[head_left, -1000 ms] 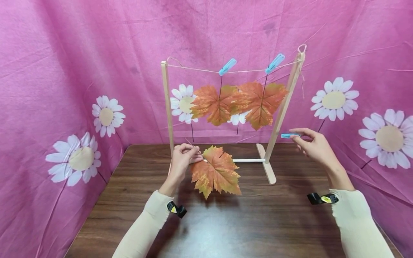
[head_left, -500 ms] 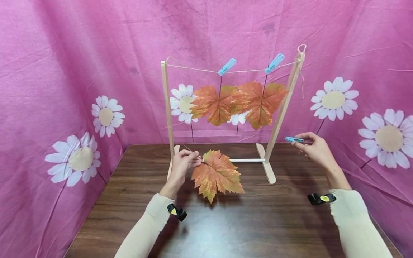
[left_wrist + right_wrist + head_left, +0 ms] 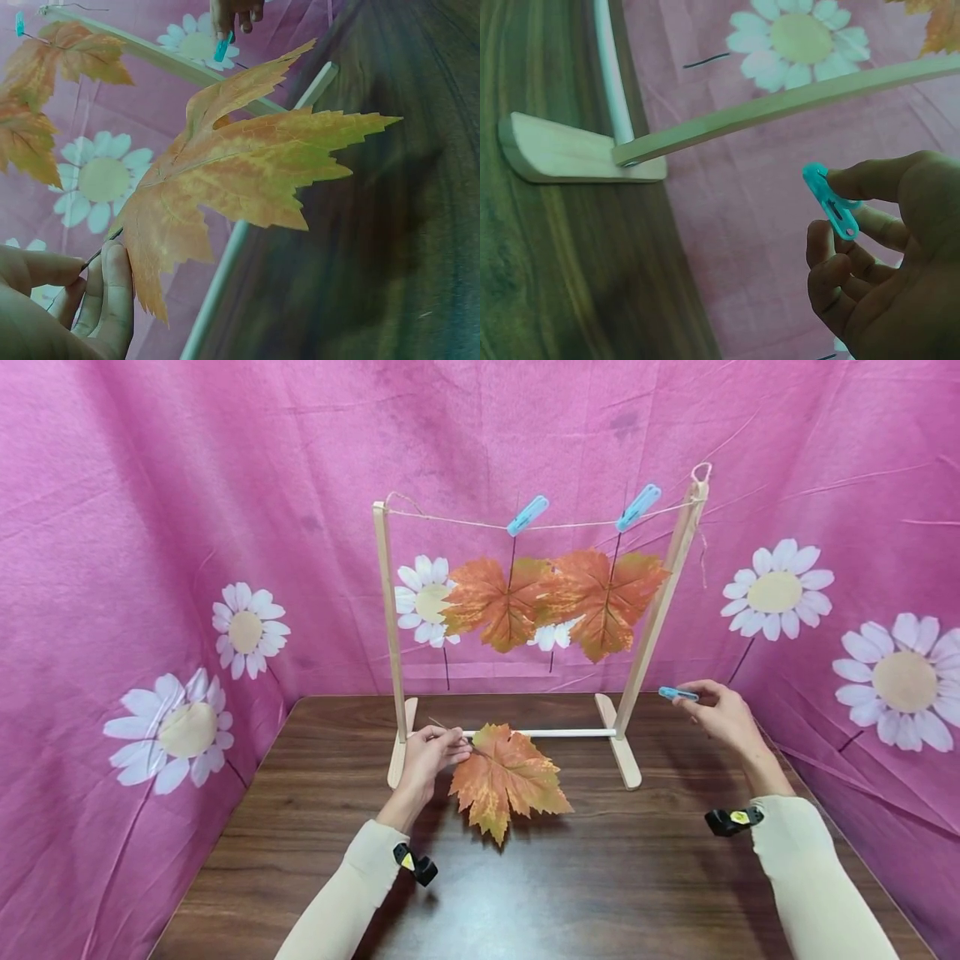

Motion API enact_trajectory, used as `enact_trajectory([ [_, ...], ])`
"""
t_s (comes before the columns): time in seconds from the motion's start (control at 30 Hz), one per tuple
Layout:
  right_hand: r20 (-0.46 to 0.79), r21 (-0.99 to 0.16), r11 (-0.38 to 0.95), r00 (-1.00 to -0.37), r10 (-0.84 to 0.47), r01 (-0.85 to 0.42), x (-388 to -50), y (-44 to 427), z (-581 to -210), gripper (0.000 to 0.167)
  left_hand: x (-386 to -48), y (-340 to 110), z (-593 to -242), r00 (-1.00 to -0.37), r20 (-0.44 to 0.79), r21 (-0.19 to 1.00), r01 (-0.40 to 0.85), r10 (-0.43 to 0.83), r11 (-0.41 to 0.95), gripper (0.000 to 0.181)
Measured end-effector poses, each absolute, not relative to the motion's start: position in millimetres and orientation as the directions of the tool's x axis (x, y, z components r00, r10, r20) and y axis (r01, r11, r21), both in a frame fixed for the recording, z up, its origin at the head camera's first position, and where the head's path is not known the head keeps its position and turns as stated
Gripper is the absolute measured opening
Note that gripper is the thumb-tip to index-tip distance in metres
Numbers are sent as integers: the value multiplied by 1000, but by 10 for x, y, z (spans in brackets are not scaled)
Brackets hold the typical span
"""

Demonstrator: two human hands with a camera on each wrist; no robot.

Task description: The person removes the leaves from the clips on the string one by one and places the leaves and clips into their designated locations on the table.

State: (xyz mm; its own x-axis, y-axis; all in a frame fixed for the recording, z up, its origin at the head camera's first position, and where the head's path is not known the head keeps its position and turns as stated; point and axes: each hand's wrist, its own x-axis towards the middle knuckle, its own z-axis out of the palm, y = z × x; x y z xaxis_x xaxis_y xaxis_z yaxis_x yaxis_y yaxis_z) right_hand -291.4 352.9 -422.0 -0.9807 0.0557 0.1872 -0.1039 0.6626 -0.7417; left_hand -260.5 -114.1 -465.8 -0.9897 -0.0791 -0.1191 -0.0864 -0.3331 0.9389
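Note:
By its thin stem, the left hand (image 3: 422,766) pinches an orange and green leaf (image 3: 510,779), which it holds above the table in front of the frame's white bar. In the left wrist view the leaf (image 3: 225,165) spreads out beyond the fingertips. Right of the wooden frame, the right hand (image 3: 726,718) holds a blue clothespin (image 3: 677,693) between thumb and fingers; the right wrist view shows the clothespin (image 3: 831,201) closely. Two similar leaves, one on the left (image 3: 504,606) and one on the right (image 3: 606,602), hang from a string (image 3: 573,525) by blue clothespins.
The wooden frame's left post (image 3: 390,618) and right post (image 3: 663,602) stand on flat feet, joined low down by a white bar (image 3: 577,733). Behind the brown table (image 3: 480,893) hangs a pink cloth (image 3: 300,460) printed with daisies.
The left hand and its leaf have moved slightly down and towards the person. Lower than before, the right hand has also shifted a little left, with the clothespin turned in its fingers.

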Motion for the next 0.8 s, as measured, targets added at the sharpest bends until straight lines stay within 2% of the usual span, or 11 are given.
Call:
enact_trajectory([
  [0.2, 161, -749, 660, -983, 87, -64, -2945, 3536, -4372, 40, -2606, -1146, -4807, -983, -158, 937, -120, -92, -328, 9],
  [0.33, 160, -712, 701, -981, 110, -37, -2985, 3546, -4481, 39, -2608, -1161, -4904, -978, -181, 938, -141, -100, -317, 10],
  [0.57, 103, -681, 732, -989, 108, 9, -3039, 3547, -4702, 43, -2611, -1210, -5046, -972, -217, 937, -180, -96, -299, 16],
  [0.8, 85, -667, 744, -991, 108, 24, -3036, 3585, -4924, 39, -2637, -1269, -5155, -969, -238, 939, -212, -68, -269, 15],
])
